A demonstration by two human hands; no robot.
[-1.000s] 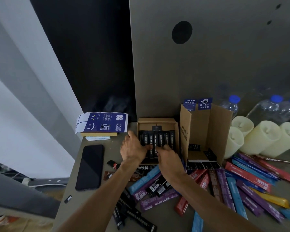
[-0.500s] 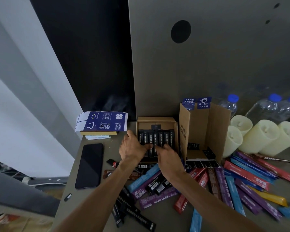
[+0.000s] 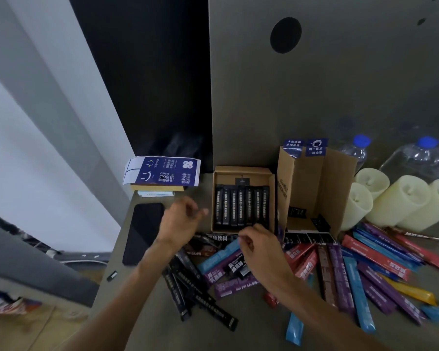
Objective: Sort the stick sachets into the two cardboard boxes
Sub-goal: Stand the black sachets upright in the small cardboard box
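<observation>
Now between placements: left hand (image 3: 180, 220) loose, empty; right hand (image 3: 260, 245) curled, hold unclear. Next: grip loose black sachet (image 3: 214, 310) for flat box (image 3: 242, 170).

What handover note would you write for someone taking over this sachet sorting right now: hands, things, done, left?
Left hand: beside the flat box, fingers loosely curled, empty.
Right hand: over the pile at the box front, fingers curled; hold unclear.
Done: a row of black sachets lies in the flat box.
Left: loose black sachets and coloured sachets on the table; tall box holds little.
</observation>
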